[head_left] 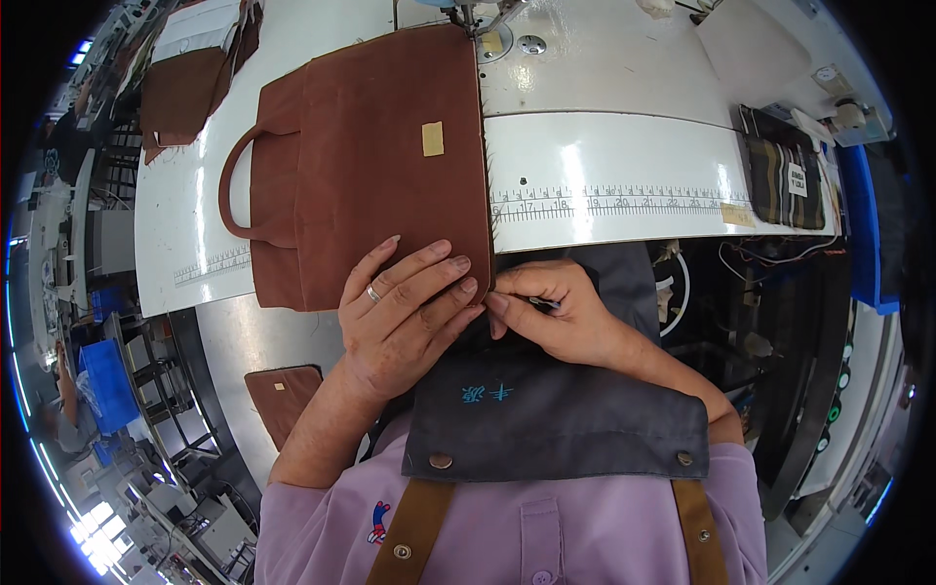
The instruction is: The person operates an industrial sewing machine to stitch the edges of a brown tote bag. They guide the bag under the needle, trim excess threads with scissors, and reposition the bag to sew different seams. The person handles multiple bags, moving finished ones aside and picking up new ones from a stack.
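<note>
A brown fabric bag piece lies flat on the white sewing table, its looped handle pointing left. A small yellow patch sits on it, and loose threads fringe its right edge. My left hand, a ring on one finger, rests with fingers stretched over the near right corner of the piece. At that same corner, my right hand has thumb and fingers pinched on the edge. Something small and dark shows inside my right hand; its kind is hidden. The sewing machine's presser foot stands at the far right corner.
A printed ruler strip runs along the table's front. Brown pieces are stacked far left; another brown piece lies on a lower surface near my left forearm. A striped pouch and blue bin are at the right.
</note>
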